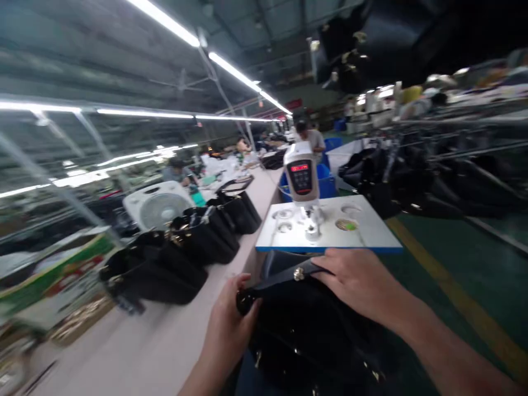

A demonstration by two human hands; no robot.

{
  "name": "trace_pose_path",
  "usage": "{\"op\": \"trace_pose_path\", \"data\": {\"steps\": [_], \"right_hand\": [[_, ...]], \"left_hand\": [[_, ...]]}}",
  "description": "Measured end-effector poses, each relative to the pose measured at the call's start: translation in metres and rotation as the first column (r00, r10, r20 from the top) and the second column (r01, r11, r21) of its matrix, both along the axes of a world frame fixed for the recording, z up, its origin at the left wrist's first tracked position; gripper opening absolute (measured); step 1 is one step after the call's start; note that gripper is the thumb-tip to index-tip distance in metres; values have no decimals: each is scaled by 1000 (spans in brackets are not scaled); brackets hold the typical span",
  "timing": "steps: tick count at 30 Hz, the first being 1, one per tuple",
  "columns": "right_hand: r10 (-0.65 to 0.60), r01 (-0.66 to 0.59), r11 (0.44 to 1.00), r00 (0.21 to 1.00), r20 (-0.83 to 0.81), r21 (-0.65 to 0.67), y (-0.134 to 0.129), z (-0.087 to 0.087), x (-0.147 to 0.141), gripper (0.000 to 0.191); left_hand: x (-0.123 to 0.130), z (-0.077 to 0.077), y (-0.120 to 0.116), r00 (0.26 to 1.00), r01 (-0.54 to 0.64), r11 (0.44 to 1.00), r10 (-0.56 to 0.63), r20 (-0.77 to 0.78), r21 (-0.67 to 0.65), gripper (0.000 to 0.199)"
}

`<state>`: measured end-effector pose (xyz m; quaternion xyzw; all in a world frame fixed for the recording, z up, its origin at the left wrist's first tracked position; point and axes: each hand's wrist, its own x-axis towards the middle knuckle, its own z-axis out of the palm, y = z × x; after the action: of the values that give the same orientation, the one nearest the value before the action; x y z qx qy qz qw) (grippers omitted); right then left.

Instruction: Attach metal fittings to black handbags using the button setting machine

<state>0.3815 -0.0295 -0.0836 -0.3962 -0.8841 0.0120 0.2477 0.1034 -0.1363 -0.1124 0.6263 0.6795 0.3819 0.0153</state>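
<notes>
A black bag (pixel 305 324) with gold-coloured metal fittings hangs low in front of me, below the white machine plate. My left hand (pixel 231 316) grips its upper left edge between thumb and fingers. On the upper right edge, my right hand (pixel 350 275) is closed round the rim, beside a gold stud (pixel 298 273). Just beyond the bag stands a white machine (pixel 303 173) with a red digital display, on a white plate (pixel 330 220) with a blue front edge and round cut-outs holding small parts.
Several black bags (pixel 157 269) stand in a row on the long pale table (pixel 173 341) at left. A white fan (pixel 159 203) is behind them. A box of small parts (pixel 80 319) lies lower left. More black bags (pixel 424 181) hang at right. A person (pixel 311 137) is farther back.
</notes>
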Motion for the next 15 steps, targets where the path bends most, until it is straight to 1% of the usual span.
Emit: {"op": "trace_pose_path", "data": {"steps": [2, 4, 6, 8, 9, 10, 11, 13, 15], "right_hand": [[150, -149, 988, 988, -23, 39, 2, 8, -18, 17], [304, -301, 952, 951, -54, 56, 1, 15, -41, 13], [450, -449, 893, 888, -99, 30, -1, 23, -67, 13], [566, -574, 818, 812, -146, -23, -3, 35, -96, 13], [605, -618, 785, 780, -159, -47, -4, 42, -112, 14], [630, -645, 761, 760, -159, -69, -4, 49, -128, 16], [644, -657, 749, 752, -144, -87, -3, 56, -144, 17], [649, -654, 748, 756, -81, -115, 1, 67, -176, 20], [650, -643, 751, 760, 0, -147, 10, 70, -209, 22]], "left_hand": [[-12, 15, -12, 998, -52, 998, 53, -44, 24, 22], [-26, 31, -28, 989, -124, 989, 129, -65, 77, 15], [-41, 48, -49, 966, -232, 960, 247, -79, 156, 16], [-56, 64, -70, 922, -343, 910, 374, -103, 234, 16], [-64, 72, -79, 896, -389, 883, 429, -116, 262, 14], [-72, 79, -88, 871, -427, 860, 474, -129, 279, 11], [-80, 85, -94, 848, -459, 842, 510, -141, 283, 8], [-98, 92, -100, 807, -521, 814, 568, -160, 257, 7], [-118, 93, -99, 777, -575, 797, 602, -183, 184, 6]]}}
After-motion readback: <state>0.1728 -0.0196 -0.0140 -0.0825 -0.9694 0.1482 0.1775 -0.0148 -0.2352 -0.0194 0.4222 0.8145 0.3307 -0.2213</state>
